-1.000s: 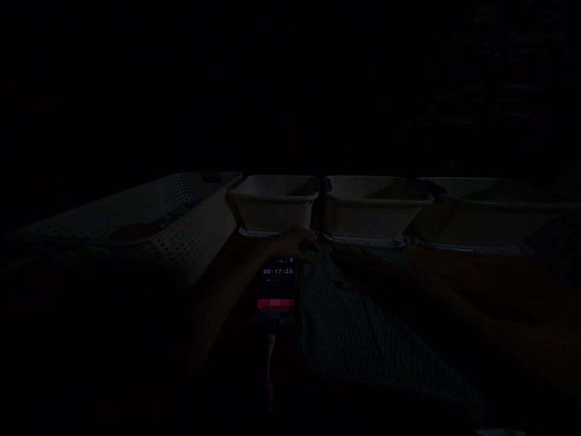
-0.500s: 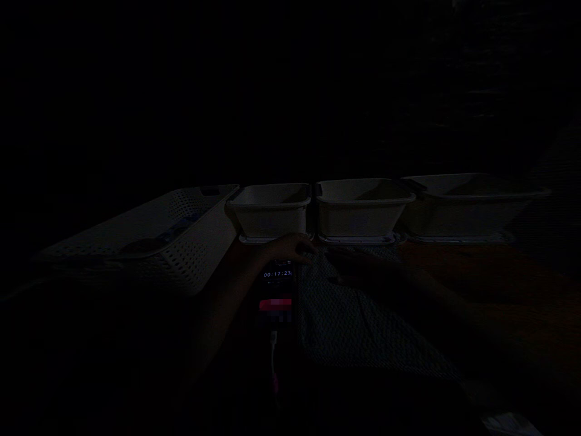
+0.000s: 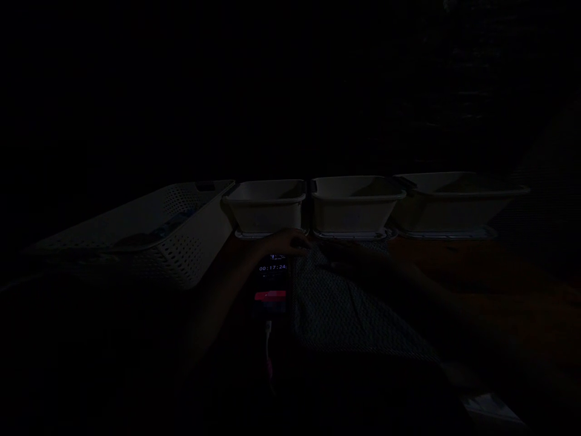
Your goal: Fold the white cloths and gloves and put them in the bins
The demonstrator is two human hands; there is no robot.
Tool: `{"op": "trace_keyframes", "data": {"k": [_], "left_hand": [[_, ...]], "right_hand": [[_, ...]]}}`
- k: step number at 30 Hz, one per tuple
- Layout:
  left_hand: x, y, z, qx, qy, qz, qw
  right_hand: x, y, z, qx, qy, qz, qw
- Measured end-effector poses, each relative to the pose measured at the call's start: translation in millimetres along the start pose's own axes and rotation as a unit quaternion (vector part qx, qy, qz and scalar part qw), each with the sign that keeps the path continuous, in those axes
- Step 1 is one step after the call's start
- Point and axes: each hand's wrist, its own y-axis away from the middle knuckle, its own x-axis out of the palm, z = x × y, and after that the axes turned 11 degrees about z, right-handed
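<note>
The scene is very dark, so finger detail is faint. My left hand (image 3: 288, 241) rests at the far left edge of a grey woven cloth (image 3: 336, 309), its fingers bent slightly and apart. Across from it, my right hand (image 3: 342, 257) lies low over the cloth's far part, fingers stretched toward the left and the thumb apart. Neither hand shows anything held. Below my left wrist lies a phone (image 3: 271, 309) with a lit timer and a red strip. A white cable (image 3: 267, 339) runs from its near end.
A white perforated basket (image 3: 181, 260) stands at left with unclear dark items inside. Three pale bins line the back: a left bin (image 3: 267, 215), a middle bin (image 3: 356, 213) and a right bin (image 3: 449, 212). Reddish-brown tabletop (image 3: 454, 260) shows at right.
The view has shifted slightly, so things sit a little higher and further left. The timer has advanced one second. Both hands stay over the cloth, nearly in the same pose.
</note>
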Motion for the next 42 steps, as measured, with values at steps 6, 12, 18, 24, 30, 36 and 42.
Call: {"op": "trace_keyframes", "data": {"k": [6, 12, 18, 24, 30, 36, 42], "left_hand": [[-0.6, 0, -4, -0.020, -0.002, -0.002, 1.000], [-0.9, 0, -3, -0.012, -0.011, -0.004, 1.000], [-1.3, 0, -3, -0.005, -0.018, -0.004, 1.000], [-2.5, 1, -5, -0.023, -0.012, 0.006, 1.000], [-1.6, 0, -2, -0.021, 0.014, 0.002, 1.000], [-2.1, -1, -2, -0.014, 0.007, 0.005, 1.000], [-2.0, 1, -5, -0.017, 0.013, 0.002, 1.000]], "right_hand": [[14, -8, -19, 0.021, 0.075, 0.030, 0.997], [12, -10, -22, 0.016, 0.075, 0.035, 0.996], [11, -7, -15, 0.023, 0.066, 0.018, 0.997], [10, -3, -8, 0.019, 0.063, 0.005, 0.998], [8, 0, -10, 0.032, 0.025, -0.001, 0.999], [0, -2, -6, 0.020, 0.030, 0.008, 0.999], [-14, -4, -2, 0.018, -0.044, 0.006, 0.999]]}}
